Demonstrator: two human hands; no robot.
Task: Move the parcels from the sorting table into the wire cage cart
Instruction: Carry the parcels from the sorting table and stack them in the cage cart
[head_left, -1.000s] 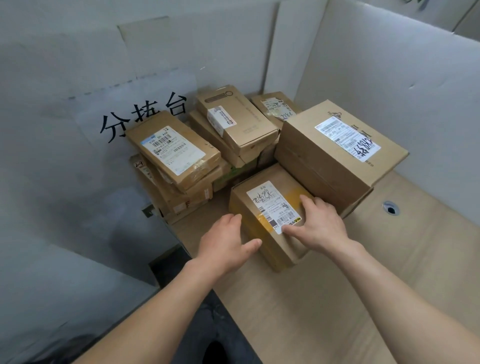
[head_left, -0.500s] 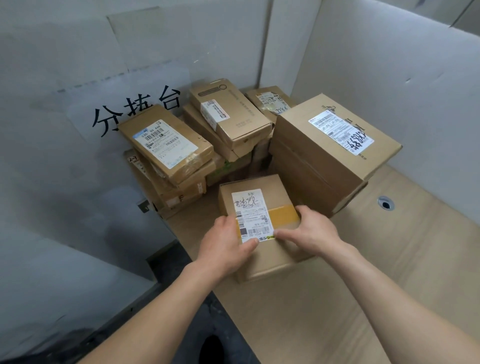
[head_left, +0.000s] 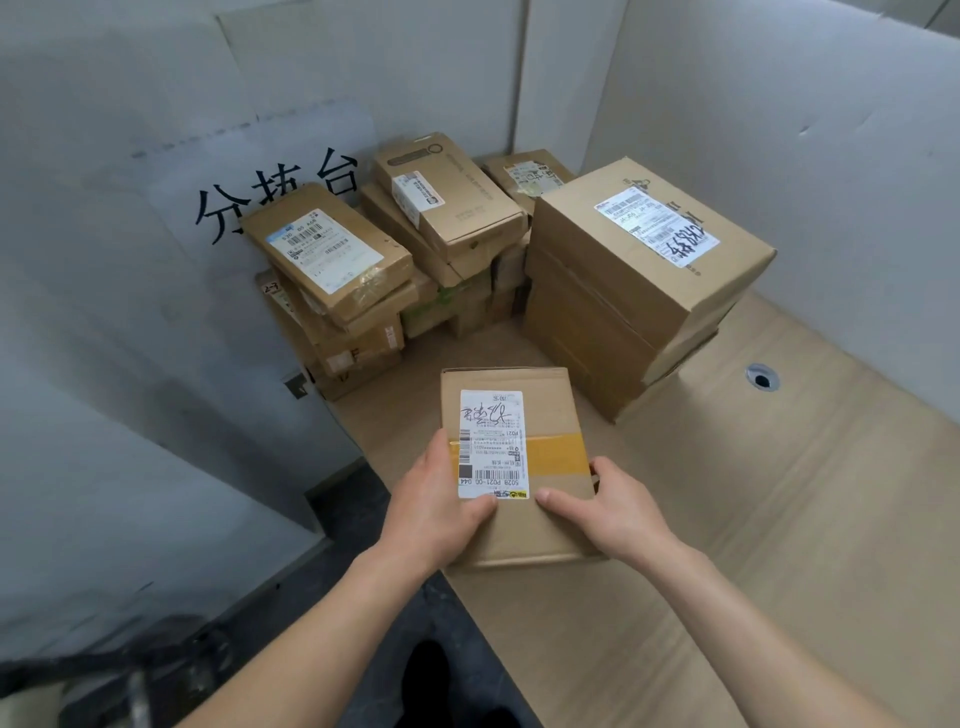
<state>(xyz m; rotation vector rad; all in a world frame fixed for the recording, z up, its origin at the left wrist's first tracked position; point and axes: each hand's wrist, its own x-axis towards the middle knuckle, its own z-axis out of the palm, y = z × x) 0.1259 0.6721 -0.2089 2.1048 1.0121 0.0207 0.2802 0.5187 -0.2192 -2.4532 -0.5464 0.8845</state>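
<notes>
One small parcel (head_left: 540, 410) is in hand; the rest of the pile looks untouched. Left hand (head_left: 434, 501) grips its left edge with the thumb on the label (head_left: 491, 441). Right hand (head_left: 615, 512) grips the right edge by the yellow tape (head_left: 556, 454), thumb on top. The parcel is at the left edge of the worktop (head_left: 805, 519), near corner overhanging. Can't tell if it's lifted clear or resting.

To move yet:
- large box (head_left: 639, 260) stacked on another, right
- flat parcel (head_left: 324, 254) on top of the wall-side stack
- middle stack (head_left: 447, 197), with more behind and under, partly hidden

Wire cage cart isn't identifiable. The blurred dark metal (head_left: 130, 670) at bottom left might be it, no call. My read: early stage, with nothing visibly delivered and most of the load left.
</notes>
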